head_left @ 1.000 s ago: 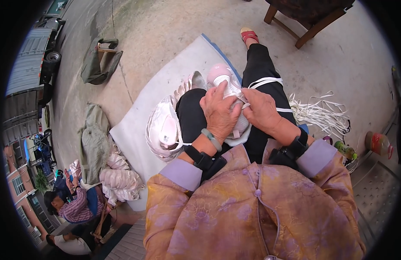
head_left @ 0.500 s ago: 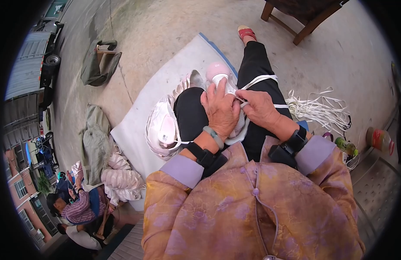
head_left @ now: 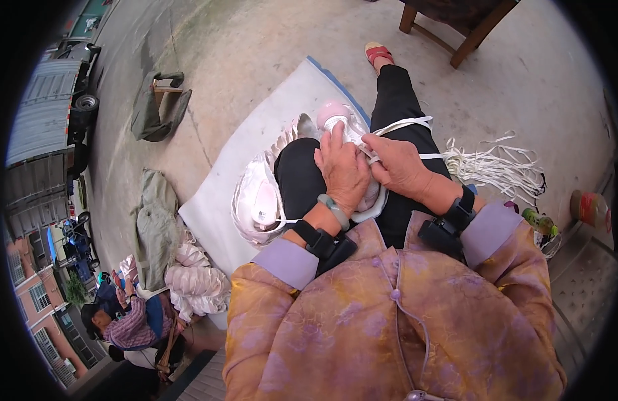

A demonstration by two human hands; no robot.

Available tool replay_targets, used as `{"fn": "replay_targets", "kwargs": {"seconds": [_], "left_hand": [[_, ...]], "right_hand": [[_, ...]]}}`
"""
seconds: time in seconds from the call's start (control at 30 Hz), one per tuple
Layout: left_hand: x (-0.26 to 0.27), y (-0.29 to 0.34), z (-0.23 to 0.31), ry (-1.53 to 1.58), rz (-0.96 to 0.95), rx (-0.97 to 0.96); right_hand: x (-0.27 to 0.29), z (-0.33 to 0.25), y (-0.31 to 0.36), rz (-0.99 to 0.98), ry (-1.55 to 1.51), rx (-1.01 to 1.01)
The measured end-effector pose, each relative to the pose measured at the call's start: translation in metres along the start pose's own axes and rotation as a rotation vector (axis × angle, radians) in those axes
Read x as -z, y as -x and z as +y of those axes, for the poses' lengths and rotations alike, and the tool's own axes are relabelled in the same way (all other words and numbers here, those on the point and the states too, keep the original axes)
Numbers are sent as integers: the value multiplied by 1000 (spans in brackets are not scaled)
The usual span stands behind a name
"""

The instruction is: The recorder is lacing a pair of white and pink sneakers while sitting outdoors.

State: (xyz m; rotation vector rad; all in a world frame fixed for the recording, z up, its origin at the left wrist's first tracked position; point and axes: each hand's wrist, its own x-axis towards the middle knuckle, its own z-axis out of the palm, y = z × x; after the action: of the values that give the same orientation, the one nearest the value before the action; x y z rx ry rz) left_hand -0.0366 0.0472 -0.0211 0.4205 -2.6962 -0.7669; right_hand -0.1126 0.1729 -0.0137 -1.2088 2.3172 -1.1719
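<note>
I sit with black-trousered legs stretched out over a white sheet [head_left: 255, 157]. My left hand [head_left: 341, 170] presses down on a white and pink mask-like shell [head_left: 336, 120] resting on my lap. My right hand [head_left: 397, 164] pinches a white elastic strap [head_left: 401, 124] that loops over my right leg and joins the shell. A stack of similar white shells [head_left: 255, 197] leans against my left thigh. Both wrists carry black bands.
A bundle of white straps [head_left: 499, 167] lies on the concrete to my right. A wooden chair [head_left: 456, 23] stands ahead, bags of white goods [head_left: 192, 281] sit at my left, and another person [head_left: 132, 324] crouches at lower left. Bottles [head_left: 589, 208] stand at the right.
My right hand has drawn the strap slightly and shifted closer to my left hand; the left hand stays on the shell. The view tilted a little.
</note>
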Motion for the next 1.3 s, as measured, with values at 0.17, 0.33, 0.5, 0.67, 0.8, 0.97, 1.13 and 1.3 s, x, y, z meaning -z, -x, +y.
{"fn": "replay_targets", "kwargs": {"seconds": [0.17,0.33,0.5,0.67,0.8,0.97,1.13,1.3], "left_hand": [[33,1,3,-129,-127,-50],[117,44,-28,-341,-87,-9],[220,189,-185,-844,-82,653],[220,202,-175,-887,-382,1001],[172,143,-139,-491,-121,407],[110,49,-42,-181,46,43],[69,19,-19,-128,-124,-31],[54,20,-22,116,-233,157]], "right_hand": [[-2,4,16,78,52,69],[4,17,20,97,-73,64],[12,6,18,63,-125,36],[13,-2,13,61,-138,42],[26,2,-11,-86,-371,-280],[16,12,-37,-108,0,-187],[8,0,-53,-293,151,-238],[-4,15,-43,132,-191,-235]]}}
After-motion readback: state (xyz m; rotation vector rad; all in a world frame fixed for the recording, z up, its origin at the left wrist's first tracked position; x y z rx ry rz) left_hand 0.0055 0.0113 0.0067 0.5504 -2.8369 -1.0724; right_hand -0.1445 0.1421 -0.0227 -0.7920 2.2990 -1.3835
